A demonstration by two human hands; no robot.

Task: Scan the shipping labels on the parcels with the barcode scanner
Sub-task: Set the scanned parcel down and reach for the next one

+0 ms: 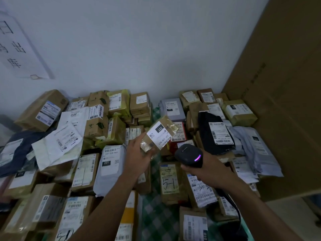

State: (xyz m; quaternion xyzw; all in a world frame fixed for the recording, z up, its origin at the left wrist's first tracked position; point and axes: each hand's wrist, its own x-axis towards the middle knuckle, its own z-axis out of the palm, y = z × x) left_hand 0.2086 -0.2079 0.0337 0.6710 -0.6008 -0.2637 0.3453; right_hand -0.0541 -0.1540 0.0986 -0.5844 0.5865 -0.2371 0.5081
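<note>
My left hand [137, 153] holds a small tape-wrapped cardboard parcel [159, 134] lifted above the pile, its white shipping label [160, 136] marked 231 turned up and toward the right. My right hand [208, 171] grips a black barcode scanner [189, 154] just below and right of that parcel. A purple light glows on the scanner's side, and its head points at the label. The scanner's black cable [232, 206] runs down along my right forearm.
Several parcels cover the surface: brown boxes [41, 110] at left, a grey bag [109, 169] marked 231, a black bag [215, 131] at right, a labelled box [169, 181] under my hands. A green checked cloth [156, 214] shows between them. A large cardboard sheet [281, 101] stands right; a white wall behind.
</note>
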